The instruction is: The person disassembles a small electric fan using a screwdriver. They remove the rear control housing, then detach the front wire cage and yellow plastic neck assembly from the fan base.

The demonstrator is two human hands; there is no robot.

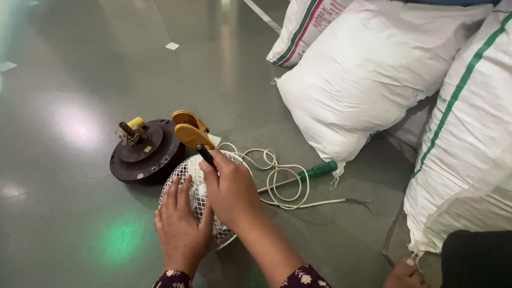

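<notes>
Here, a small white wire fan guard (200, 194) is seen lying on the glossy grey floor (64, 224), and it serves as the landmark for everything around it. The left hand (181, 226) is laid flat against the near left side of the guard, fingers spread and pressed onto the mesh. The right hand (232, 189) is rested on top of the guard, its fingers curled around the black shaft of a tool with yellow handles (190, 130), which looks like a pair of pliers; the handles stick out beyond the guard's far edge. Whether the tool's tip is touching the mesh cannot be told, since it is hidden under the hand. Just left of the guard and behind it, a dark round motor housing (144, 152) is set on the floor. To the right of the guard, a cream cord (277, 181) is looped loosely, and a green-handled screwdriver (312, 172) is laid across it. Further right and behind, large white woven sacks (368, 69) are piled.
</notes>
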